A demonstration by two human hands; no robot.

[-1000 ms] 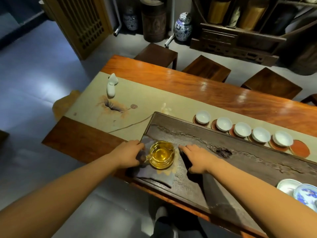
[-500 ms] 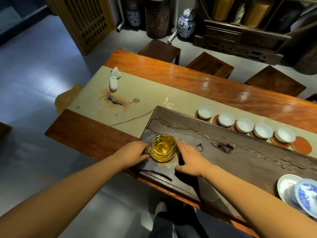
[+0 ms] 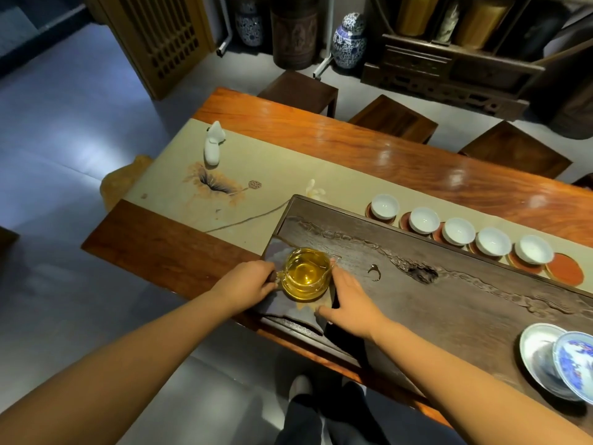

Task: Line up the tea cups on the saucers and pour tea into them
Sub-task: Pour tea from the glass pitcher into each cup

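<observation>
Gripping the glass pitcher (image 3: 306,273) handle, left hand (image 3: 247,284); right hand (image 3: 348,301) steadying it

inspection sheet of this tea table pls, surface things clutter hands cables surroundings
surface: wooden table with a beige runner and a dark tea tray
job's things: glass pitcher of tea on the tray; five white cups on saucers, one bare saucer at the row's end
clutter: white figurine, small ring, blue-and-white bowl
hands: left hand at the pitcher's handle; right hand against its side
cables: nothing seen
surroundings: stools, jars, shelf
</observation>
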